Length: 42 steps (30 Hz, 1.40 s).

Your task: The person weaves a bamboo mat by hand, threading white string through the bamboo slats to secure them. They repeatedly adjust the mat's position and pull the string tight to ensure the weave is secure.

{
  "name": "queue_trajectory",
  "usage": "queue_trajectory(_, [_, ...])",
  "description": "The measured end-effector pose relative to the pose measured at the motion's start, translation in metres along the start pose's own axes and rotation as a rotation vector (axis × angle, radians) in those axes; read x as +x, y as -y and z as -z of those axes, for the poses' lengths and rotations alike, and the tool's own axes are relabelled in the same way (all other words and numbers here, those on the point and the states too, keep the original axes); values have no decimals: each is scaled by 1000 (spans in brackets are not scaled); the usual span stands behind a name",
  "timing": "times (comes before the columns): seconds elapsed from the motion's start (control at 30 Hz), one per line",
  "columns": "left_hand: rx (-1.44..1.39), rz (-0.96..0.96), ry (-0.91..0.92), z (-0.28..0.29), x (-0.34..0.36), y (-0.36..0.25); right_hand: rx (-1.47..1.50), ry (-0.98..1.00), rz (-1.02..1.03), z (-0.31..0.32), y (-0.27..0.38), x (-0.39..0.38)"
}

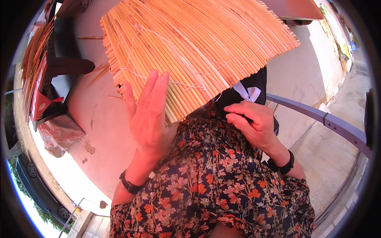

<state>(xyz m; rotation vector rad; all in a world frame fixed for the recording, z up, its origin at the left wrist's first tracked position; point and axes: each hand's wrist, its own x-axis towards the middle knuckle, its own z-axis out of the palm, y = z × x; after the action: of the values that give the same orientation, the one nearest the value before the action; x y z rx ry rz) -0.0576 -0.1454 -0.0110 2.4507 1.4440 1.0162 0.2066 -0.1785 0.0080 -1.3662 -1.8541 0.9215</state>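
Note:
A mat of thin straw-coloured reeds [214, 43], laid side by side and stitched with thread, spreads in front of me across my lap. Loose white thread [174, 49] trails in a loop over its left part. My left hand [149, 109] lies against the mat's near left corner with its fingers stretched out and nothing gripped in them. Just off the near right edge, my right hand [254, 121] is closed, thumb and forefinger together. Whatever it pinches, if anything, is too small to see. Beside that hand a pale ribbon bow [249, 93] shows against dark cloth.
A dark chair [67, 67] stands at the left, with a bundle of dry reeds [33, 71] next to it. Below it sits a crumpled plastic bag [59, 135]. A grey curved rail [317, 113] runs along my right. Loose stalks lie on the concrete floor [99, 131].

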Motion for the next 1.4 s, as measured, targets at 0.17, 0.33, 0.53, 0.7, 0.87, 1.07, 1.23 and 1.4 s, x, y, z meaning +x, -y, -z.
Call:
queue_trajectory(0.17, [30,22,17,14,-14,5,267,167,-203,-17,-13,-1])
queue_trajectory(0.33, [96,-55,-43,14,-31,10,619,199,-511,-22,-17,2])
queue_trajectory(0.53, [132,-75,-112,15,-34,6,731,169,-546,-27,-20,5])
queue_trajectory(0.7, [79,-140,-76,20,-29,8,845,84,-549,-24,-21,2])
queue_trajectory(0.87, [9,-198,-48,21,-26,12,896,34,-499,-27,-23,6])
queue_trajectory(1.07, [82,-207,55,28,-19,5,1083,-36,-601,-26,-23,7])
queue_trajectory(1.23, [129,-237,220,31,-9,3,1046,-41,-630,-27,-21,8])
queue_trajectory(1.4, [41,-238,264,29,-4,4,1065,-42,-613,-28,-18,10])
